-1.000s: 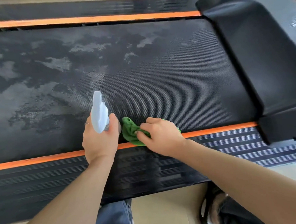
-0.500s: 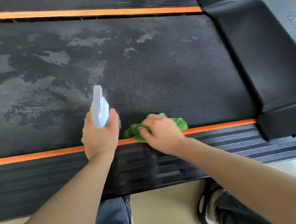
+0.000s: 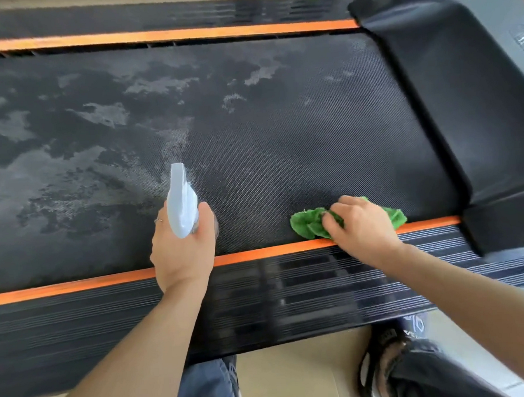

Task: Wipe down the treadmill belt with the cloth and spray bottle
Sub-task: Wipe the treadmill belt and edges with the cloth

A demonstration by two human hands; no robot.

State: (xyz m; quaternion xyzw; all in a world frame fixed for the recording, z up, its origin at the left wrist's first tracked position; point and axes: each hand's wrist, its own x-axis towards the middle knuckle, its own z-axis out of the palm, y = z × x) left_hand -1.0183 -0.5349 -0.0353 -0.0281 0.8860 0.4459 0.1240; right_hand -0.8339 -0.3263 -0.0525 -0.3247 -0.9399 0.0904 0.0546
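- The fingers (image 3: 336,217) of the right hand (image 3: 362,228) are curled down onto a crumpled green terry cloth (image 3: 309,224), pinching and pressing it to the belt; the fingers (image 3: 205,215) of the left hand (image 3: 181,254) wrap closed around the neck of a pale blue plastic spray bottle (image 3: 182,202).
- The wide black treadmill belt (image 3: 281,136) has a fine dotted, grippy texture, with pale cloudy patches across its left and far parts.
- A smooth black moulded motor cover (image 3: 462,96) rises at the belt's right end.
- A ribbed black side rail (image 3: 290,294) with an orange stripe (image 3: 77,284) runs along the near edge; a matching orange strip lines the far edge.
- Both bare forearms reach over the near rail, the left wrist upright, the right hand palm-down.
- The cloth lies at the belt's near right edge, touching the orange stripe; the bottle's nozzle points away, over the belt.
- Below the rail show a tan floor (image 3: 294,378), denim-clad legs and a black sandal (image 3: 381,359).
- A thin ring (image 3: 158,221) sits on a left finger.
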